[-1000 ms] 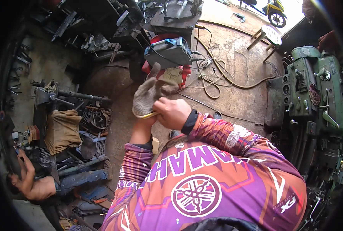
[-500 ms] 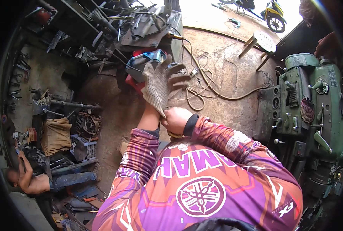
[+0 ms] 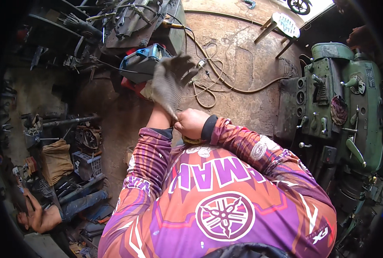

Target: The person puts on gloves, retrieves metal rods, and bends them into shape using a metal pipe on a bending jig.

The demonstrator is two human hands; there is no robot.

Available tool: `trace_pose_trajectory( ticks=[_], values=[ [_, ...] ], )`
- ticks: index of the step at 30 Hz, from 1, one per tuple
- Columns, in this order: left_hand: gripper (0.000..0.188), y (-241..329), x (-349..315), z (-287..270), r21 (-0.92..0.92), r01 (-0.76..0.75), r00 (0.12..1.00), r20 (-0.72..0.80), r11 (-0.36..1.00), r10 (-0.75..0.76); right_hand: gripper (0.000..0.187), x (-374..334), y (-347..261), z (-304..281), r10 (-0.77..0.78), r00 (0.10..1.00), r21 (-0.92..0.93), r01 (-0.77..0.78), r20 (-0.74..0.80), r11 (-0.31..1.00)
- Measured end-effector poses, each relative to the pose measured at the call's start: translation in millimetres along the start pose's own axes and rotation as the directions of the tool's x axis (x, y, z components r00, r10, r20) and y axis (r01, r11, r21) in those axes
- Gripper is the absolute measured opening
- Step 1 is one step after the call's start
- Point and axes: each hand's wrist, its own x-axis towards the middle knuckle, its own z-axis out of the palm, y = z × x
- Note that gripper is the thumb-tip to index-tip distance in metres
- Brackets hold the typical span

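Observation:
My left hand (image 3: 171,81) is raised in front of my chest inside a grey knitted work glove, its fingers spread and pointing up. My right hand (image 3: 191,123), bare, is closed on the cuff of that glove at the left wrist. Both forearms wear purple and orange patterned sleeves. Just beyond the gloved fingers a blue and red machine (image 3: 142,64) stands on the dirt floor, with tan cables (image 3: 226,84) looping beside it.
A large green machine tool (image 3: 346,107) stands at the right. Scrap metal parts and tools (image 3: 114,21) pile up at the top left, with crates and a sack (image 3: 56,159) at the left. Another person (image 3: 41,215) sits low at the bottom left. A white stool (image 3: 282,28) stands beyond.
The view has shifted, and my hands sit lower and closer to my chest. The glove has slid further onto my left hand, with my right hand pulling at its cuff.

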Motion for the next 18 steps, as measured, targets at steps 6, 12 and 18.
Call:
trace_pose_trajectory(
  ticks=[6, 12, 18],
  values=[
    [0.032, -22.1, 29.3, -69.2, 0.461, 0.000, 0.906, -0.376, -0.887, -0.196, 0.033, 25.1, 9.4, -46.1, 0.029, 0.936, -0.195, -0.103, -0.351, 0.975],
    [0.034, -50.2, 23.2, -126.1, 0.629, -0.124, 0.762, -0.435, -0.768, -0.479, 0.036, 67.5, 34.9, -42.0, 0.157, 0.981, -0.418, -0.190, -0.112, 0.888],
    [0.035, -47.0, 34.8, -146.1, 0.673, -0.118, 0.738, -0.432, -0.730, -0.518, 0.030, 87.1, 42.2, -52.3, 0.084, 0.991, -0.414, -0.121, -0.107, 0.902]
  ],
)
